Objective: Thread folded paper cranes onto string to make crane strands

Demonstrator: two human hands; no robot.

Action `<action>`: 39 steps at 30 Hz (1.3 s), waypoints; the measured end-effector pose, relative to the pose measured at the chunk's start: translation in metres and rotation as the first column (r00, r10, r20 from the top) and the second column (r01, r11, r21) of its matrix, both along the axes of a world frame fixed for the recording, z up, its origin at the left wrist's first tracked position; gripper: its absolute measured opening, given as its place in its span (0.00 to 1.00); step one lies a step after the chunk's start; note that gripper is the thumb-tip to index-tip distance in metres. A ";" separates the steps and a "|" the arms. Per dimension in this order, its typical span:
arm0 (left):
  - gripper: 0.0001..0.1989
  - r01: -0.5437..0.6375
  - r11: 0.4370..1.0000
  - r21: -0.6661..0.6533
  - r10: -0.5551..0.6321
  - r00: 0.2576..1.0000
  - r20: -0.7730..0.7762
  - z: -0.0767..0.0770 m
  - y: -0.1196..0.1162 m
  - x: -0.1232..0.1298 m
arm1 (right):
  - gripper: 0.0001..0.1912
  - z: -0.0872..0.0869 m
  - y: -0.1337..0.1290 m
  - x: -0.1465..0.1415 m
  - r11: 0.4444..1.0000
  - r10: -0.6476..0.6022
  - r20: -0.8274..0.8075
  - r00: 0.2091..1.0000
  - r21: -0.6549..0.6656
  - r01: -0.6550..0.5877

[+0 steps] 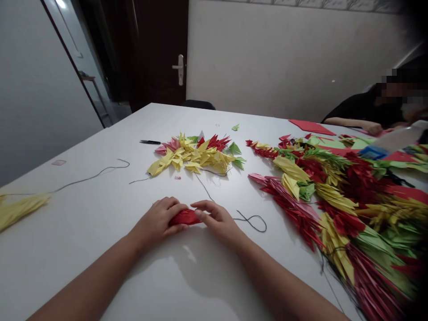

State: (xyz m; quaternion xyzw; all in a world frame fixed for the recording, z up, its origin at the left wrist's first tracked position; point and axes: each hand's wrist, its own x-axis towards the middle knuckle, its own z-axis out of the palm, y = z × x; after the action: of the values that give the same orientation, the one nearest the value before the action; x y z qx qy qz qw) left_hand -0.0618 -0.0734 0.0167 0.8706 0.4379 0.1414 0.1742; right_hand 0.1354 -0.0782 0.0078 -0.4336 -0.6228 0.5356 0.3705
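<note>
Low over the white table, a bundle of folded red paper lies between my hands. My left hand is wrapped over its left end, thumb along the near side. The fingers of my right hand are bent and pinch the bundle's right end. Black string comes out past my right hand and ends in a loop on the tabletop. Another thin black string runs from the pile of folded yellow paper pieces toward my right hand.
Strung red, yellow, green and pink paper pieces cover the right side. A yellow paper bundle with a long string lies far left. A small black-handled tool rests beyond the pile. Another person's hand is at the far right, near red paper sheets.
</note>
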 end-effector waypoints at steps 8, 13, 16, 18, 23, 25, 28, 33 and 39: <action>0.19 -0.042 0.998 0.037 0.039 0.996 0.082 -0.004 0.002 -0.004 | 0.17 0.007 0.005 0.012 0.991 -0.124 -0.225 0.966 0.016 0.131; 0.21 -0.136 0.991 0.021 0.129 0.973 0.190 -0.004 0.002 -0.006 | 0.20 0.016 0.005 0.017 0.996 -0.050 -0.283 0.958 -0.086 0.027; 0.22 -0.164 0.986 -0.006 0.160 0.952 0.259 -0.005 0.003 -0.007 | 0.19 0.019 0.003 0.017 0.995 0.006 -0.093 0.996 -0.100 -0.015; 0.22 -0.183 0.983 -0.036 0.185 0.942 0.281 -0.006 0.003 -0.008 | 0.18 0.021 0.001 0.017 0.994 0.081 0.097 0.992 -0.082 -0.073; 0.20 -0.192 0.979 -0.061 0.202 0.927 0.317 -0.006 0.003 -0.009 | 0.21 0.025 0.003 0.021 0.986 0.160 0.089 0.983 -0.056 -0.155; 0.20 -0.159 0.986 -0.054 0.168 0.942 0.290 -0.005 0.004 -0.009 | 0.22 0.026 0.005 0.024 0.992 0.103 -0.030 0.994 -0.074 -0.105; 0.19 -0.109 0.993 -0.052 0.118 0.964 0.236 -0.003 0.004 -0.008 | 0.23 0.027 0.008 0.028 0.995 0.036 -0.127 0.991 -0.089 -0.047; 0.20 -0.117 0.993 -0.025 0.119 0.977 0.179 -0.001 0.004 -0.007 | 0.22 0.029 0.008 0.031 1.000 0.004 -0.090 0.996 -0.022 -0.006; 0.20 -0.153 0.987 -0.058 0.159 0.979 0.128 -0.002 0.006 -0.010 | 0.22 0.024 0.012 0.033 0.995 -0.097 0.034 0.995 0.027 0.097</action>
State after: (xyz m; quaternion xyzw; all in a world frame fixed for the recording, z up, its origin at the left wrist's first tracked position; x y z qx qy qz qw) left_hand -0.0715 -0.0679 0.0145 0.8179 0.4957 0.2013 0.2117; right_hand 0.1684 -0.0662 0.0316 -0.4682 -0.6142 0.5013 0.3903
